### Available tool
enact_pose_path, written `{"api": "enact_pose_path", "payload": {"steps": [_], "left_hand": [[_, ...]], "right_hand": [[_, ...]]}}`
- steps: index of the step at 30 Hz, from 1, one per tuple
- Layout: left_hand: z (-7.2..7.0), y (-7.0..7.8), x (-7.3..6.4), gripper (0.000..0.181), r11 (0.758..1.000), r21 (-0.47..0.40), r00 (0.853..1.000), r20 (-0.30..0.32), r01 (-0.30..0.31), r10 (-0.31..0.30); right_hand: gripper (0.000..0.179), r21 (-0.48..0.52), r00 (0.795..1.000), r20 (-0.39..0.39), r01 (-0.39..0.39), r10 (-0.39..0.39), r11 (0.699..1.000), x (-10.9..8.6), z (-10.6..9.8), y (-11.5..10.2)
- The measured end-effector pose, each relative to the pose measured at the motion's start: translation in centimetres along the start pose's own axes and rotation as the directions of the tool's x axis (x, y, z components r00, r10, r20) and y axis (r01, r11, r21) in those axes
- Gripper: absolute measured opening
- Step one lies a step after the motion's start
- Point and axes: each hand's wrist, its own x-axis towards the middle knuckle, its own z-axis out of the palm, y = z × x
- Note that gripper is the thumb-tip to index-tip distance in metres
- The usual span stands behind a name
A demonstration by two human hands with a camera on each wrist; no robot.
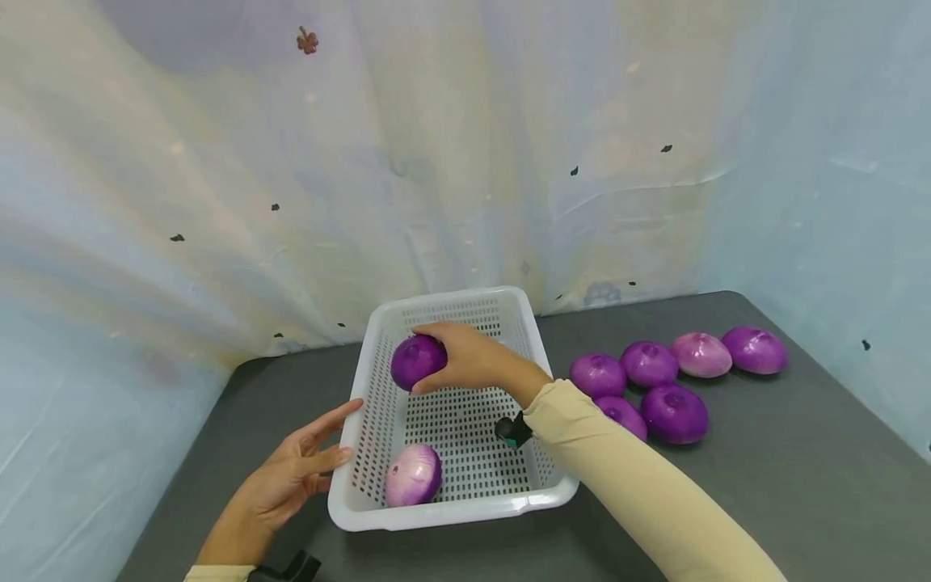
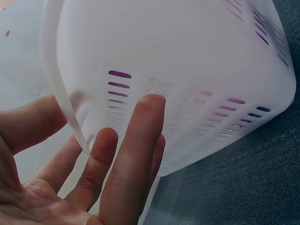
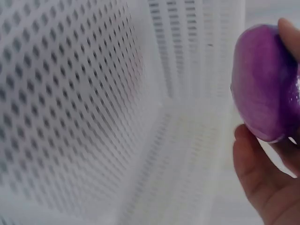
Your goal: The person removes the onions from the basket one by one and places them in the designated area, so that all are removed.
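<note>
A white perforated plastic basket sits on the grey table, its left rim also close up in the left wrist view. Over the far part of the basket, my right hand grips a purple red onion between thumb and fingers. The same onion shows at the right edge of the right wrist view. My left hand touches the basket's left rim with fairly straight fingers. Inside, near the front left corner, lies a paler red onion.
Several red onions lie on the table to the right of the basket, one partly hidden by the right sleeve. A pastel curtain hangs behind the table and down both sides.
</note>
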Motion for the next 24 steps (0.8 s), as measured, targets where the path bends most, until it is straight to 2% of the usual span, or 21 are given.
{"api": "enact_pose_path", "payload": {"steps": [7,14,18,24], "left_hand": [[-0.5,-0.1,0.1,0.06,1.0,0.002,1.0,0.011,-0.014,0.014],[-0.5,-0.1,0.2,0.06,1.0,-0.001,1.0,-0.007,-0.013,0.013],[-0.6,-0.1,0.1,0.06,1.0,0.005,1.0,-0.021,-0.012,0.012],[-1.0,-0.1,-0.1,0.06,1.0,0.009,0.999,-0.041,-0.005,0.006]], "right_hand": [[0.091,0.001,0.999,-0.031,-0.026,0.026,1.0,-3.7,-2.8,0.0],[0.095,0.039,0.988,-0.12,-0.098,0.102,0.994,-8.5,-5.7,0.3],[0.094,0.001,0.977,-0.161,-0.14,0.138,0.99,-11.1,-6.6,1.5],[0.092,-0.037,0.964,-0.22,-0.161,0.15,0.986,-14.6,-6.8,3.9]]}}
